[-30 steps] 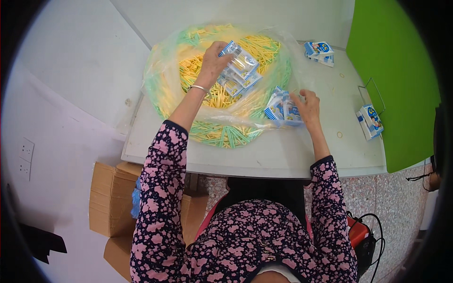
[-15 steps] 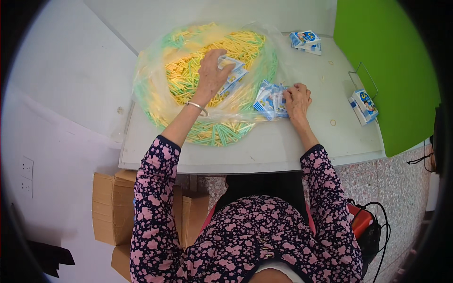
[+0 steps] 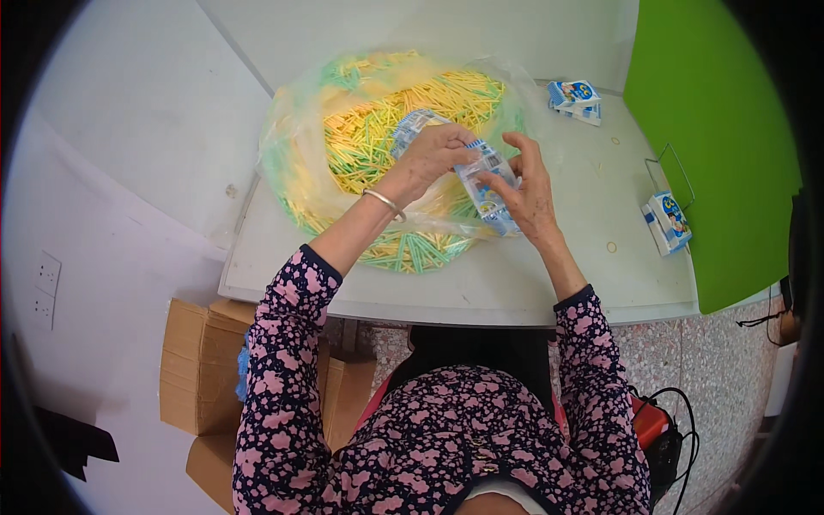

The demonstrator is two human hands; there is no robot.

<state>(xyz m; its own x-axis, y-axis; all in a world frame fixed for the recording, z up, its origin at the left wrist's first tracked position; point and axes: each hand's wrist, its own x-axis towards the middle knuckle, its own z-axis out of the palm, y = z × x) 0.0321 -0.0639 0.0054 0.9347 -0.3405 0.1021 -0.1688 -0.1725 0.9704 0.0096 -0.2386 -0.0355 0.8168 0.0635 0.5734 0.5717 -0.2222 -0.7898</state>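
In front of me a large clear plastic bag (image 3: 296, 184) lies spread, full of thin yellow and green sticks (image 3: 365, 129). Above its near right side, my left hand (image 3: 429, 160) pinches the upper end of a blue-and-white packet (image 3: 482, 184). Close at the packet's right side is my right hand (image 3: 532, 193), thumb and fingers apart, with the thumb over the packet's face. Beyond my left hand another blue-and-white packet (image 3: 415, 124) shows over the sticks; whether the left fingers also touch it is hidden. More packets (image 3: 502, 225) show low beside the bag's right edge.
A small stack of blue-and-white packs (image 3: 575, 101) sits at the back right. Another pack (image 3: 668, 223) stands by a wire holder (image 3: 678, 176) against the green panel (image 3: 712, 146). Rubber bands (image 3: 612, 246) lie on the table (image 3: 592, 275). Cardboard boxes (image 3: 202, 369) stand below left.
My left hand has moved right and nearer, from over the sticks to the packet. My right hand has lifted off the packets on the table and come left toward it.
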